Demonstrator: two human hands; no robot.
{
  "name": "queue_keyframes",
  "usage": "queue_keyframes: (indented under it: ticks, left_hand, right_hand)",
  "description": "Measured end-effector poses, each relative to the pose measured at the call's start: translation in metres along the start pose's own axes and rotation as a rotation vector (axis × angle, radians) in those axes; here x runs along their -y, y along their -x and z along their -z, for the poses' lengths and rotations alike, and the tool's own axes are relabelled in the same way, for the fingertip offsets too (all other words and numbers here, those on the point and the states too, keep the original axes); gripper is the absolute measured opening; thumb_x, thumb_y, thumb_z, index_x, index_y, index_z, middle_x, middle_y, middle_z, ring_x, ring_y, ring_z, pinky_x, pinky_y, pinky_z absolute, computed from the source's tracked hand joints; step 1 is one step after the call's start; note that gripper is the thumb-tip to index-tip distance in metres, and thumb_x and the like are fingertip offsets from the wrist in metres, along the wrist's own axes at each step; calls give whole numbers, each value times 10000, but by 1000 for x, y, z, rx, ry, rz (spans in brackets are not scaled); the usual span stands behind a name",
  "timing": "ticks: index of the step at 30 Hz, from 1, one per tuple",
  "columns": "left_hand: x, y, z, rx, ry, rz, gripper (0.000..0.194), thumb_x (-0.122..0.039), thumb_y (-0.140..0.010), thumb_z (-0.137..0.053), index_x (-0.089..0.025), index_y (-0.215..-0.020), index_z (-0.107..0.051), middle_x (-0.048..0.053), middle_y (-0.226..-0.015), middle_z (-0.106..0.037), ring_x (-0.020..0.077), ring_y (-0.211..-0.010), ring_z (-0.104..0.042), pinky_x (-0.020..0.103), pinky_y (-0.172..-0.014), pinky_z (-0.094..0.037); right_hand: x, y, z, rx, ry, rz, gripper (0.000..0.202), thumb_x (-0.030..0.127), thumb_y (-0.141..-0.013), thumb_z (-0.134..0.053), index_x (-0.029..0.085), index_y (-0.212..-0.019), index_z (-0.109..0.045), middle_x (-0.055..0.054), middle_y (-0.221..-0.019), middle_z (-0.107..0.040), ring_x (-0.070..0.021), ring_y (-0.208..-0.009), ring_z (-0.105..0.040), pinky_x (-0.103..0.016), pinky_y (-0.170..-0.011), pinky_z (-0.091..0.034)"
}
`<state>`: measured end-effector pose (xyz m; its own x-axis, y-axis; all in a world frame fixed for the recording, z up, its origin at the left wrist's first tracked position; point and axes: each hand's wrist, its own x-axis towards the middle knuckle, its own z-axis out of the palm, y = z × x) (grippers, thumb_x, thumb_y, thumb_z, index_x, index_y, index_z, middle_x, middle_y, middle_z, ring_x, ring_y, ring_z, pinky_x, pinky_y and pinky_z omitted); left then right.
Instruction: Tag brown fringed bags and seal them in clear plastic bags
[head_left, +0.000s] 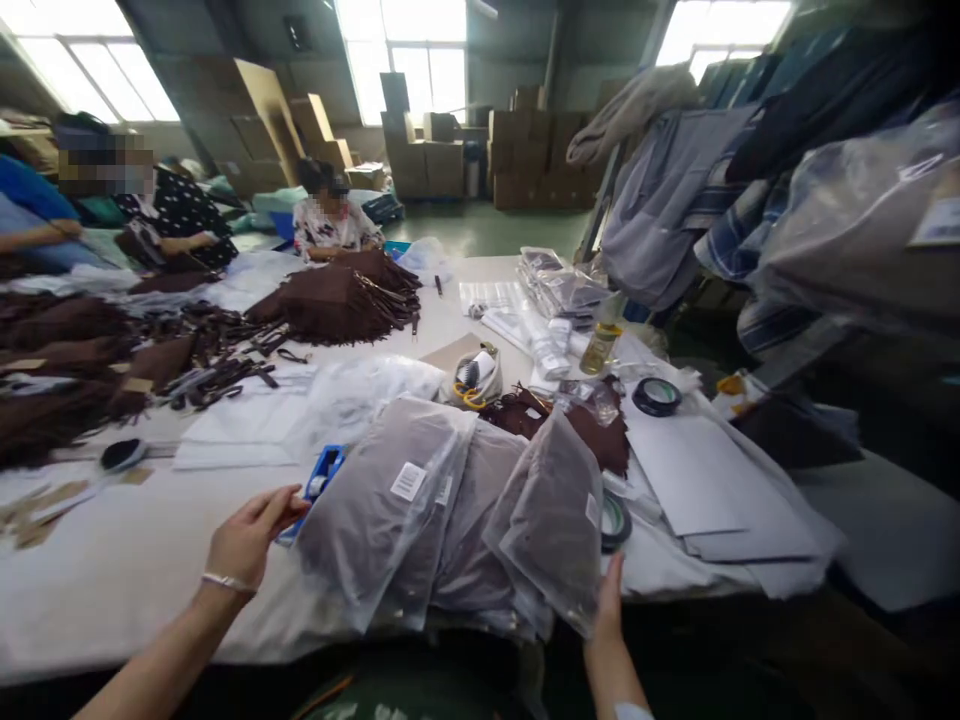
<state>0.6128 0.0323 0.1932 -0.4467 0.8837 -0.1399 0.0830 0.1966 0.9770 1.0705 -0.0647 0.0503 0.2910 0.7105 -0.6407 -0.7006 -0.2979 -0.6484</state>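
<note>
Several frosted plastic bags (382,500) with brown cloth inside lie overlapping at the table's front edge; one carries a white barcode label (408,481). My left hand (247,535) is at the left of these bags, beside a blue tape dispenser (322,475). Its thumb and fingertips are pressed together; whatever is between them is too small to make out. At the lower right, my right hand (606,620) is against the edge of the rightmost bag (555,520). Its thumb points up, and the other fingers are hidden, so its grip does not show.
Tape rolls (657,396), white sheets (690,490) and a bottle of yellowish liquid (601,347) are on the right. Brown fringed cloths (337,300) are heaped at the far left. Two people (337,225) work across the table, another at the left edge. Hanging garments (667,200) crowd the right.
</note>
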Motion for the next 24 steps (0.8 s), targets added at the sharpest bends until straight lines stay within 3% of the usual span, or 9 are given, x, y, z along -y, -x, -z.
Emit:
queue_keyframes:
  ticks: [3,5,7,11,15,18,20,22,24]
  left_hand:
    - [-28,65,-29,27,-238,-228,439,-539,-689,-666,-186,-950,-675,34,-861,-707,224,-863,-650,353,-916,-490]
    - [-39,106,-48,98,-318,-297,419,-556,-703,-652,-205,-930,-693,40,-910,-706,235,-919,-636,342,-951,-461]
    - [-38,141,-62,173,-299,-251,425,-569,-701,-649,-209,-922,-700,43,-878,-708,239,-897,-638,340,-928,-472]
    - [-14,188,-88,319,-150,18,465,-557,-663,-692,-200,-960,-701,47,-866,-713,249,-902,-640,348,-881,-492]
    - [9,200,-135,460,113,269,661,-485,-551,-813,-181,-1113,-642,111,-1111,-657,286,-1064,-584,386,-923,-462]
    - [5,192,-179,526,290,393,784,-491,-535,-829,-163,-1201,-577,166,-1186,-607,301,-1061,-594,441,-947,-437]
    - [-5,190,-200,575,374,388,775,-516,-578,-801,-169,-1226,-555,167,-1168,-617,302,-1028,-615,452,-932,-448]
    - [-16,194,-207,619,476,346,731,-509,-616,-783,-186,-1230,-551,143,-1171,-622,300,-1061,-600,427,-940,-451]
    - [-23,206,-201,639,582,280,670,-475,-649,-776,-194,-1218,-559,121,-1204,-610,297,-1128,-558,398,-967,-440]
  right_hand:
    - [20,2,10,177,-132,-237,591,640,-655,-635,156,-992,-683,-141,-1002,-700,-317,-1025,-619,-478,-864,-501]
    - [29,6,15,224,-111,-302,493,453,-631,-746,137,-1003,-675,-127,-965,-712,-303,-988,-639,-442,-829,-531]
    - [35,11,17,242,-83,-275,451,356,-609,-782,143,-990,-673,-100,-955,-717,-286,-956,-653,-403,-783,-557]
    - [42,19,15,305,-24,-222,429,368,-600,-792,153,-954,-680,-74,-973,-717,-269,-941,-660,-351,-730,-578]
    - [46,27,10,354,62,-196,500,332,-550,-831,134,-980,-671,-71,-957,-720,-247,-926,-664,-315,-771,-564]
    - [50,34,4,365,112,-137,511,369,-572,-817,157,-1009,-658,-38,-994,-712,-208,-957,-652,-271,-811,-541]
    - [55,40,-1,374,158,-70,526,392,-594,-801,171,-1046,-644,-29,-1026,-701,-204,-1013,-628,-268,-847,-522]
    - [60,48,-7,396,225,-3,571,393,-606,-792,174,-1104,-618,-39,-1060,-687,-224,-1079,-593,-299,-895,-498]
    - [62,59,-13,409,311,52,624,388,-604,-790,174,-1156,-593,-48,-1088,-675,-245,-1121,-564,-330,-940,-469]
